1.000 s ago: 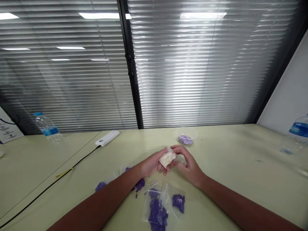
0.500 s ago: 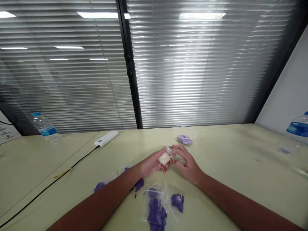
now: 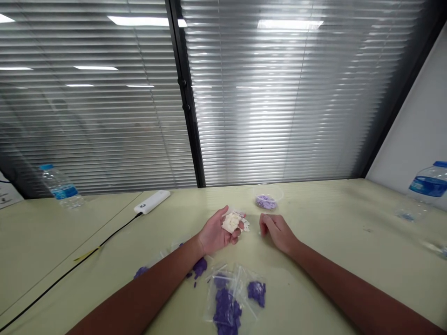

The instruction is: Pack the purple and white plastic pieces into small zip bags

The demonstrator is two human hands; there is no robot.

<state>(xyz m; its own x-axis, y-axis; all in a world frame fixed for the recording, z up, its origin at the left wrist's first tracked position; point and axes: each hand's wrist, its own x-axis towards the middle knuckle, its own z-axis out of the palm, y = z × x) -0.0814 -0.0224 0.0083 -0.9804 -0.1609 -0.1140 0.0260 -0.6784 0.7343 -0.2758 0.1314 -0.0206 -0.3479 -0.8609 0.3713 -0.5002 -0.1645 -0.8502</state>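
My left hand (image 3: 217,232) is turned palm up over the middle of the table, its fingers curled around a small clear plastic bag of cream-white pieces (image 3: 231,222). A speckled, whitish edge of the bag sticks out past the fingertips. To the right, my right hand (image 3: 277,231) is apart from the bag, low over the table with its fingers curled in; whatever they may hold is hidden. Nearer me lie clear zip bags with dark purple pieces (image 3: 226,307) and another purple-filled bag (image 3: 257,293). More purple pieces (image 3: 200,266) show beside my left forearm, which partly covers them.
Behind my hands stands a clear round tub (image 3: 267,201) with light purple bits. A white power bank (image 3: 152,202) with a black cable (image 3: 87,256) lies at the left. Water bottles stand at the far left (image 3: 64,188) and far right (image 3: 424,188). Blinds (image 3: 244,116) back the table.
My right hand has left the bag and moved right and slightly down, its fingers curling in. My left hand keeps the bag, now turned more palm up.
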